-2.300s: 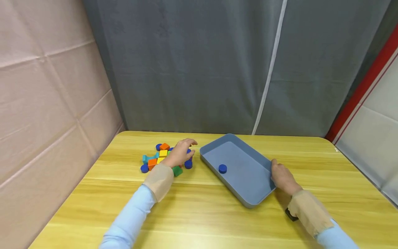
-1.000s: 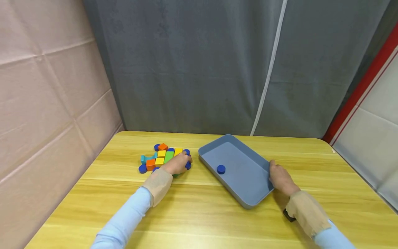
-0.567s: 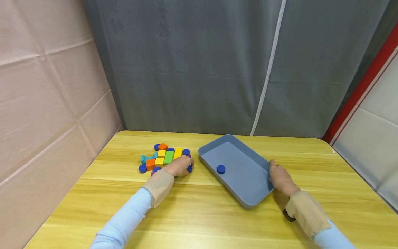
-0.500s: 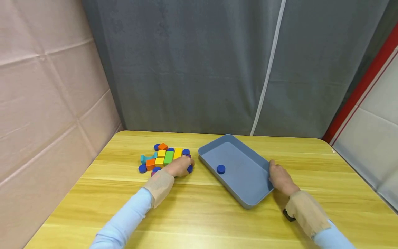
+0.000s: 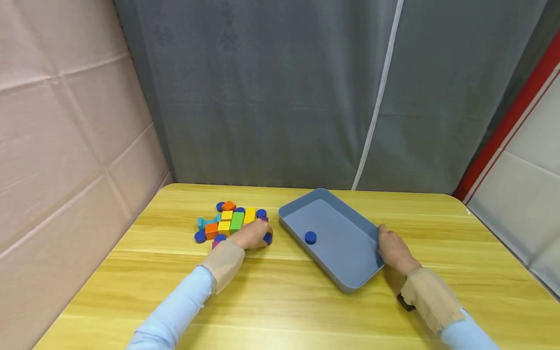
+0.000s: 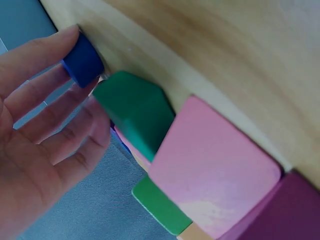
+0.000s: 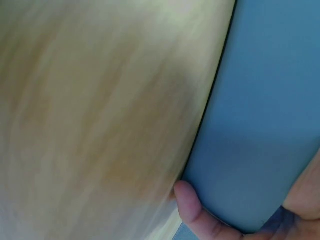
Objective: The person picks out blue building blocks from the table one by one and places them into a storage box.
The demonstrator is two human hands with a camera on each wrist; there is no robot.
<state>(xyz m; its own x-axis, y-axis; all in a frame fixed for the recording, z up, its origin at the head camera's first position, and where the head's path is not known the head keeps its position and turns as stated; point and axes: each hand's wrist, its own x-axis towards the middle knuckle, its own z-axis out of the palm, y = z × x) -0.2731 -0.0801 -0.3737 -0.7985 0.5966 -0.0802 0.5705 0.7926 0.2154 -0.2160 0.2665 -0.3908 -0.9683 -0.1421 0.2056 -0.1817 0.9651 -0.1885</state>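
Yellow table (image 5: 280, 301), blocks (image 5: 232, 221) beside tray (image 5: 365, 277)

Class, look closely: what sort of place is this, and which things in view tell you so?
Probably a staged recording booth, not a home: a wooden table hemmed in by a grey curtain and pink fabric wall, with only toy blocks and a blue tray.
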